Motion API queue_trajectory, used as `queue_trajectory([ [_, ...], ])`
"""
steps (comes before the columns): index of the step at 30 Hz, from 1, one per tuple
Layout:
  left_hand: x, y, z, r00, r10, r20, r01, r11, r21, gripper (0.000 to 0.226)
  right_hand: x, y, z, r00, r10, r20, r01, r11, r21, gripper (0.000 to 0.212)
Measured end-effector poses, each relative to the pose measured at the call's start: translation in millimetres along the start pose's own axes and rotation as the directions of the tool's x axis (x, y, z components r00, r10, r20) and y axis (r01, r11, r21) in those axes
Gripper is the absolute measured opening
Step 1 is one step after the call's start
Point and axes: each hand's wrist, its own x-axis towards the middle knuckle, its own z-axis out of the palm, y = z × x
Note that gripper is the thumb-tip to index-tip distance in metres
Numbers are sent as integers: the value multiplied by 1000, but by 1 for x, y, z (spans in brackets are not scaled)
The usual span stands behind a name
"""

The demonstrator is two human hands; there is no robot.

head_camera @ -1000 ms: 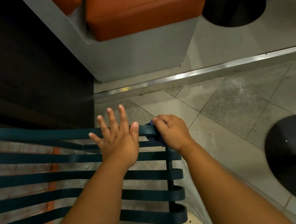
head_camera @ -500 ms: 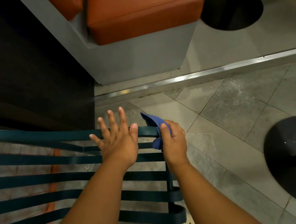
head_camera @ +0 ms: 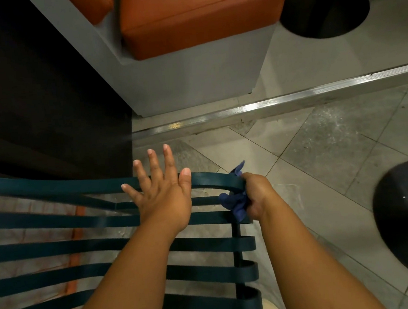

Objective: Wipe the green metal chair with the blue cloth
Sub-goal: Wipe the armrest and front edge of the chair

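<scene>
Over the green metal chair (head_camera: 107, 246), slats running left to right across the view, rounded ends pointing toward the tiled floor (head_camera: 323, 157). Left hand (head_camera: 163, 198) flat on the top slat, fingers straight and spread, grip released. Right hand (head_camera: 259, 194) at the chair's right end, grip clenched around the bunched blue cloth (head_camera: 235, 202), wrapped on the curved top corner, one tip poking up past the rail. Beyond the chair: orange cushion (head_camera: 199, 12) on a grey base.
</scene>
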Motion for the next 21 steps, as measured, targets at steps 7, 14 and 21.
queue_trajectory([
  [7, 0, 0, 0, 1000, 1, -1, -1, 1000, -6, 60, 8, 10, -10, 995, -50, 89, 52, 998, -25, 24],
  [14, 0, 0, 1, 1000, 6, -20, -6, 1000, -17, 59, -3, -4, 3, 998, 35, -50, -38, 998, -47, 20],
  [21, 0, -2, 0, 1000, 8, 5, -8, 999, -36, 59, -60, 45, 78, 570, -819, -63, 410, 350, -842, 31],
])
